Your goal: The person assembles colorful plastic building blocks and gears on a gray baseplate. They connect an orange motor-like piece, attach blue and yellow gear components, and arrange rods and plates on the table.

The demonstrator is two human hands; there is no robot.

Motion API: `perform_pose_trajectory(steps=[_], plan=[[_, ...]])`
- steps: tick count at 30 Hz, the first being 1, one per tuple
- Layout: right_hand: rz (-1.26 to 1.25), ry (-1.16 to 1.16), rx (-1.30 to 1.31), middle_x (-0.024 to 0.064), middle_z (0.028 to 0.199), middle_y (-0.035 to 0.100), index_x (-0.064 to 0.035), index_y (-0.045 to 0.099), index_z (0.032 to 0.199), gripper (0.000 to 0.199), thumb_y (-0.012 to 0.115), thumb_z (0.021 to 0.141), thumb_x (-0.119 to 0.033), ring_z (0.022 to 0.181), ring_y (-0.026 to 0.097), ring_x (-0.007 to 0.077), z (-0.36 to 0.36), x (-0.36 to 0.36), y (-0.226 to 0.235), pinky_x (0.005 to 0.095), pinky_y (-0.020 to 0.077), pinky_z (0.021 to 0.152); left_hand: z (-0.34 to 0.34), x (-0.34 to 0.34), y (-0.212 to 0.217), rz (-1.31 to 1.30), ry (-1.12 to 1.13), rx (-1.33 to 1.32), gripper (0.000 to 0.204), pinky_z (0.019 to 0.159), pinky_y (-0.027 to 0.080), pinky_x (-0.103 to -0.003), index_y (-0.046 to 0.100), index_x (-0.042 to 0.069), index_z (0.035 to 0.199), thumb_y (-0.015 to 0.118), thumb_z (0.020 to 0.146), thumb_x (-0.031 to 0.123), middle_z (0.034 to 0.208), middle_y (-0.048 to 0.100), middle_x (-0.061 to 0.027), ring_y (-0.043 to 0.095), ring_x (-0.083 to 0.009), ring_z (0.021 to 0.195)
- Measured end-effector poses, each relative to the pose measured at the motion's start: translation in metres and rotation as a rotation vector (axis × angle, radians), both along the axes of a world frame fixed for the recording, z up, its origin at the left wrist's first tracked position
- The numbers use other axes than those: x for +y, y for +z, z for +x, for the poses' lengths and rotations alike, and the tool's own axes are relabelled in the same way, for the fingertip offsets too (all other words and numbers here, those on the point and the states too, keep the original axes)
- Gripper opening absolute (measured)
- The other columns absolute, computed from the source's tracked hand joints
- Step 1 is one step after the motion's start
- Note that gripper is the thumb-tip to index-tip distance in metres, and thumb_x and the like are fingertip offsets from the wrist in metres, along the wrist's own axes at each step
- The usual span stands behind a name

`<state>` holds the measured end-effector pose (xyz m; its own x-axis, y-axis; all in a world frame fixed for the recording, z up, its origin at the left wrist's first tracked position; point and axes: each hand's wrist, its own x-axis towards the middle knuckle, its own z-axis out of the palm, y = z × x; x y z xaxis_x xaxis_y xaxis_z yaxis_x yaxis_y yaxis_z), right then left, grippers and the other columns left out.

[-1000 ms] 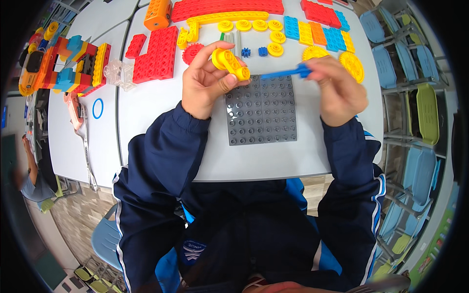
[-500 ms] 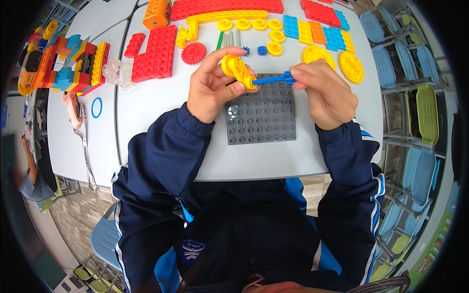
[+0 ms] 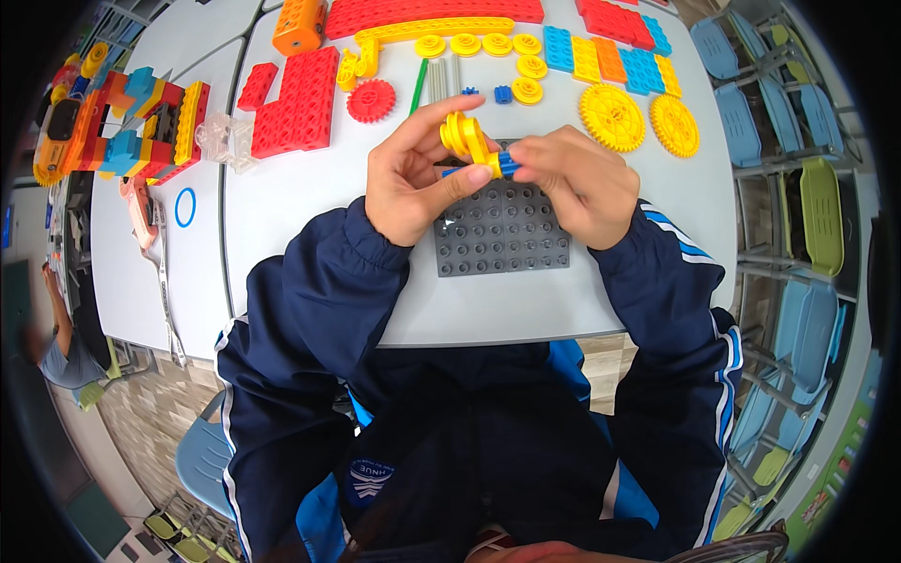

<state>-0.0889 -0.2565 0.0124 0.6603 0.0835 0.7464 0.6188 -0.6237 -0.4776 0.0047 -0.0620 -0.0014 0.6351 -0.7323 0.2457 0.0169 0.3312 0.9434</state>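
Observation:
My left hand [image 3: 402, 188] is closed on a yellow toy crank piece [image 3: 464, 137] with a round pulley-like end, pinching it between thumb and fingers. A blue axle with a small toothed gear end [image 3: 508, 164] runs through the crank's lower hole; its thin tip shows on the left side, by my left thumb. My right hand [image 3: 589, 188] grips the gear end, fingertips close against the yellow piece. Both hands are above a grey studded baseplate [image 3: 503, 235] on the white table, partly covering its far edge.
Red bricks [image 3: 296, 108], a red gear [image 3: 372, 100], small yellow wheels [image 3: 465, 45], grey rods [image 3: 438, 83] and two large yellow gears [image 3: 612, 117] lie beyond my hands. At left stand a multicoloured brick model [image 3: 127, 122], a blue ring [image 3: 186, 207] and a strap [image 3: 163, 272].
My right hand has moved left, sliding the blue axle through the yellow crank's hole until the gear end sits near it. The crank has turned slightly upright and shifted right.

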Motion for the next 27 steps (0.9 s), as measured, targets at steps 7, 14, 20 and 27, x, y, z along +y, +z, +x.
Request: perform_pose_trajectory(steps=[7, 14, 20, 27], plan=[[0.177, -0.028, 0.295, 0.012, 0.092, 0.073, -0.0002, 0.071, 0.105, 0.021, 0.073, 0.084, -0.001, 0.078, 0.071, 0.0204, -0.004, 0.001, 0.003, 0.0274, 0.0549, 0.071, 0.0, -0.001, 0.005, 0.006, 0.051, 0.046, 0.072, 0.096, 0.052, -0.031, 0.038, 0.001, 0.15, 0.072, 0.087, -0.007, 0.114, 0.065, -0.0121, 0.062, -0.0151, 0.102], [0.191, -0.054, 0.343, 0.0119, 0.095, 0.074, -0.0001, 0.069, 0.109, 0.024, 0.072, 0.086, -0.001, 0.082, 0.073, 0.0189, -0.003, 0.002, 0.001, 0.0271, 0.056, 0.073, 0.003, -0.002, 0.004, 0.027, 0.045, 0.085, 0.07, 0.092, 0.057, -0.034, 0.038, 0.001, 0.149, 0.071, 0.087, -0.005, 0.117, 0.063, -0.016, 0.064, -0.0191, 0.106], [0.182, -0.071, 0.339, 0.0116, 0.088, 0.073, 0.0016, 0.07, 0.099, 0.016, 0.073, 0.084, 0.001, 0.079, 0.073, 0.0214, -0.004, 0.001, -0.003, 0.0286, 0.0555, 0.07, 0.001, -0.004, 0.009, 0.07, 0.054, 0.174, 0.068, 0.091, 0.056, -0.03, 0.041, 0.0, 0.145, 0.072, 0.086, -0.007, 0.11, 0.065, -0.0124, 0.065, -0.0144, 0.098], [0.01, -0.131, 0.093, 0.0128, 0.072, 0.065, 0.0019, 0.069, 0.084, 0.014, 0.077, 0.072, 0.002, 0.065, 0.061, 0.0296, 0.005, -0.02, 0.004, 0.0358, 0.0478, 0.06, 0.003, -0.004, 0.003, -0.056, 0.124, 0.174, 0.065, 0.089, 0.058, -0.034, 0.041, -0.001, 0.146, 0.068, 0.088, -0.009, 0.109, 0.065, -0.0131, 0.065, -0.0175, 0.099]])
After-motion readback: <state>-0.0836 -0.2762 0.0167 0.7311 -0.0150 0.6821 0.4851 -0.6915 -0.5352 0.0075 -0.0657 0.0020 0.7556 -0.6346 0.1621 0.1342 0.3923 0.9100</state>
